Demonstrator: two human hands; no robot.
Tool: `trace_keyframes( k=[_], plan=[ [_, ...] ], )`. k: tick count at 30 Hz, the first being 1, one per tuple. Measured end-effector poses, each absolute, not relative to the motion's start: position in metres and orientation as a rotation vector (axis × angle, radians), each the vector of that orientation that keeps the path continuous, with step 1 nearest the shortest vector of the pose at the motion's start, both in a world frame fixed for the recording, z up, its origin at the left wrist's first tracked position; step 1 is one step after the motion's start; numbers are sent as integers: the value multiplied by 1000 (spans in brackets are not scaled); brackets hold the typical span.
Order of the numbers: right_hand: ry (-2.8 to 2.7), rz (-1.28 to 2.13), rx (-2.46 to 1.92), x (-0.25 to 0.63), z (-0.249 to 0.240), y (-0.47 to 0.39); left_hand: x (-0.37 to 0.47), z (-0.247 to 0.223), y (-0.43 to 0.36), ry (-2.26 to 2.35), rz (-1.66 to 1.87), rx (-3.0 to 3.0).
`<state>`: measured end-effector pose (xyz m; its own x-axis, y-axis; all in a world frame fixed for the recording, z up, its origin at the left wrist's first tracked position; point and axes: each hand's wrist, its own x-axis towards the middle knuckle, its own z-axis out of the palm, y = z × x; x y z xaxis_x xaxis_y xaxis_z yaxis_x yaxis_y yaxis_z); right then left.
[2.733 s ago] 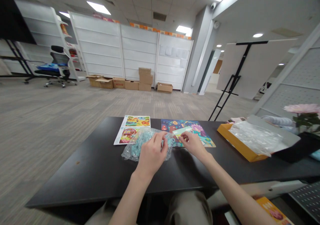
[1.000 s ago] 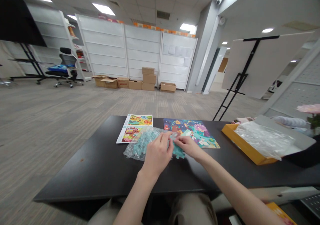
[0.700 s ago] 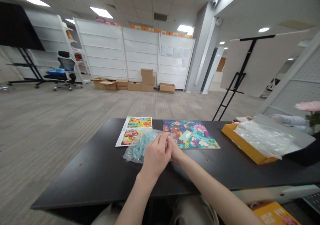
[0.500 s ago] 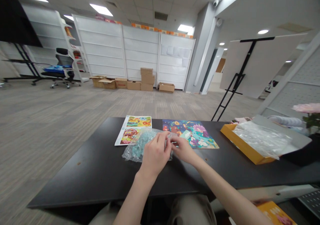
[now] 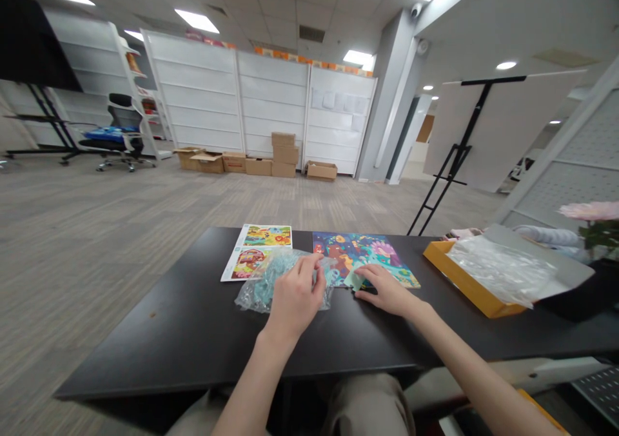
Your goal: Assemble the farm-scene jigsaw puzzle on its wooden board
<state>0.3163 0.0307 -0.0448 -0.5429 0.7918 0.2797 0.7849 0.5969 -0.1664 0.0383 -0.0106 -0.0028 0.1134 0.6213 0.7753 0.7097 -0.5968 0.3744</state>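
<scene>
A clear plastic bag (image 5: 258,296) filled with pale blue-green pieces lies crumpled on the black table. My left hand (image 5: 298,289) rests over its right side, thumb and fingers pinched on the bag's upper edge. To the right, my right hand (image 5: 385,289) has its thumb and fingers around a small light green flat piece (image 5: 354,280), at the near edge of a colourful picture board (image 5: 387,250) with animals and flowers. Partly under the bag is a white sheet (image 5: 233,262) printed with two bright pictures.
A yellow open box (image 5: 461,286) holding clear plastic wrapping (image 5: 500,268) stands on the right of the table (image 5: 193,339). Pink flowers (image 5: 590,211) are beyond it. Behind the table stand a black easel (image 5: 457,165) and cardboard boxes (image 5: 285,155) along white shelving.
My right hand has left the bag and moved right, to the board's near edge. The light green piece has shifted down toward me. My left hand stays at the bag.
</scene>
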Motion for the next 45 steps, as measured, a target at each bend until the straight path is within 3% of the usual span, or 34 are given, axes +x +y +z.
trace_keyframes(
  k=[10, 22, 33, 42, 45],
  plan=[
    [-2573, -319, -1251, 322, -49, 32, 36, -4, -9, -1369, -1519, -2274],
    [-2559, -109, -1349, 315, -46, 40, 34, -1, -11, -1348, -1507, -2264],
    [-2676, -252, -1247, 322, -47, 24, 31, -3, -12, -1357, -1505, -2280],
    [-2103, -109, -1417, 331, -28, 39, 32, -1, -13, -1361, -1504, -2295],
    [-1856, 136, -1446, 304, -20, 37, 35, -1, -12, -1365, -1502, -2286]
  ],
)
